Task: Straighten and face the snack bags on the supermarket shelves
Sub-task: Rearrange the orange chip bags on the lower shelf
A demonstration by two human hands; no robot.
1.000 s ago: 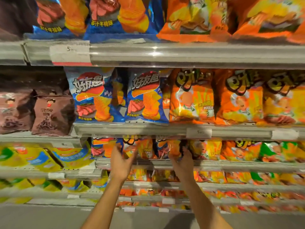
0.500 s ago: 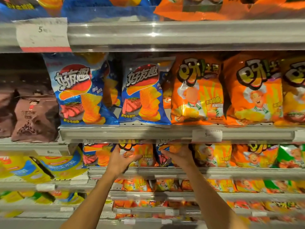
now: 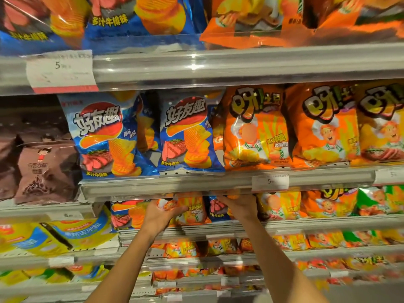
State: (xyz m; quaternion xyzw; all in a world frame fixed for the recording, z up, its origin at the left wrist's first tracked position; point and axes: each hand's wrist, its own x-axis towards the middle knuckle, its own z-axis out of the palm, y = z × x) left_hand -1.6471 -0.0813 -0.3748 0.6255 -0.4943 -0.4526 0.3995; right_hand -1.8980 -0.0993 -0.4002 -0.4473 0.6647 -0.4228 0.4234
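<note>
My left hand (image 3: 160, 212) grips the left side of a small orange snack bag (image 3: 192, 212), thumb curled across its front; my right hand (image 3: 239, 205) reaches under the shelf lip just beside it, over a small blue chip bag (image 3: 218, 212), but its fingers are hidden behind the lip, so I cannot tell whether they clamp anything or merely rest there. Both bags stand on the third shelf rail (image 3: 306, 224), tucked low beneath the price strip (image 3: 166, 189) of the shelf above.

Around them, largest first: the long middle shelf carries two big blue ridged-chip bags (image 3: 105, 136), the left one leaning slightly, and a row of big orange chef bags (image 3: 253, 130) that sit fairly square; brown bags (image 3: 46, 171) fill the bay to the left; yellow packs (image 3: 50, 235) lie below them; smaller orange and green bags (image 3: 369, 200) run off to the right of my hands; a white price tag (image 3: 270, 182) hangs just above my right wrist.

As I judge it, the danger is the tight gap: if I pull the orange bag forward too steeply it may catch on the strip overhead and crumple; its neighbour, touching it, could be dragged out of line or tip off the rail; squeezing hard could crush the chips; and since the blue bag sits among orange ones, straightening it in place may leave it in the wrong facing.
</note>
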